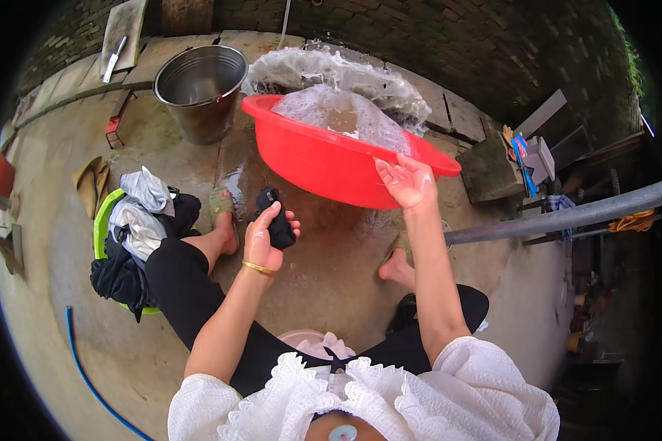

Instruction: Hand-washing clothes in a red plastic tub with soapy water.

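A large red basin (324, 167) is tilted away from me, its near side raised. Foamy water (346, 110) slides across its inside, and a sheet of splashing water (324, 72) leaves the far edge. My right hand (410, 184) grips the basin's near rim toward the right. Closed around a bundled black item (279, 229), perhaps wet cloth, my left hand (263, 242) hangs over the wet floor between my knees. Left of my leg, a lime-green basket (101, 224) is piled with white clothes (141, 224) and black clothes (116, 270).
A dark metal bucket (198, 117) stands left of the basin. Beyond it, a knife (115, 59) lies on a board (127, 29). A grey pole (559, 220) slants in from the right. A blue hose (88, 378) lies at lower left.
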`<state>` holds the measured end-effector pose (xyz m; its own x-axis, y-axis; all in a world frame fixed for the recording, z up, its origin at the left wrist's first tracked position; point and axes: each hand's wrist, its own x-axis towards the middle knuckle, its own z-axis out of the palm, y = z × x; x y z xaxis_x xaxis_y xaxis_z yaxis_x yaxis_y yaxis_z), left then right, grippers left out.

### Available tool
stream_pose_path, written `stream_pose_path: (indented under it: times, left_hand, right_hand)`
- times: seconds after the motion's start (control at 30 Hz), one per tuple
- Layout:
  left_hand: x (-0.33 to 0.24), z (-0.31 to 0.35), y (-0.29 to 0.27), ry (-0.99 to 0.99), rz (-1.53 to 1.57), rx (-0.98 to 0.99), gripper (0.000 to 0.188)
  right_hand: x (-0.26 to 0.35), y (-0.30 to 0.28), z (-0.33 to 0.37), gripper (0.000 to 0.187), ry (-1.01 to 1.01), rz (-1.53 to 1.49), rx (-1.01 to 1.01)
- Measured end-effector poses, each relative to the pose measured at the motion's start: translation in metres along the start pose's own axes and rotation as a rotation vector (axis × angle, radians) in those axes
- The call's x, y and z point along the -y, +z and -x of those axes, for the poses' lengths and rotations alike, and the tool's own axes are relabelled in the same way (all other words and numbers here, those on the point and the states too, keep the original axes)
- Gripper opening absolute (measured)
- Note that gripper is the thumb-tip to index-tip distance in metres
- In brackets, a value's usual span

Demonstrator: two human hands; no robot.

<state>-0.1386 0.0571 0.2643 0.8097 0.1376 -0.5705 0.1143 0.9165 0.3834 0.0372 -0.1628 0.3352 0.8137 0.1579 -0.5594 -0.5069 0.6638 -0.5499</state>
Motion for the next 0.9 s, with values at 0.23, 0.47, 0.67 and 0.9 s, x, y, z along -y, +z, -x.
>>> stream_pose_path:
  times: [0.23,0.47,0.67,0.9]
  left_hand:
    - [0.005,-0.002,-0.002,-0.045,-0.056,-0.018,0.023]
    - [0.006,-0.01,-0.002,-0.055,-0.034,-0.083,0.022]
    - [0.014,-0.01,0.003,-0.128,-0.002,-0.108,0.021]
    - [0.019,-0.016,-0.016,-0.17,-0.052,-0.101,0.03]
  right_hand:
    - [0.036,0.063,-0.063,0.019,-0.365,0.368,0.126]
    - [0.075,0.157,-0.136,0.017,-0.544,0.503,0.042]
    - [0.133,0.19,-0.223,0.019,-0.668,0.631,0.028]
    - [0.154,0.265,-0.297,0.023,-0.62,0.643,0.018]
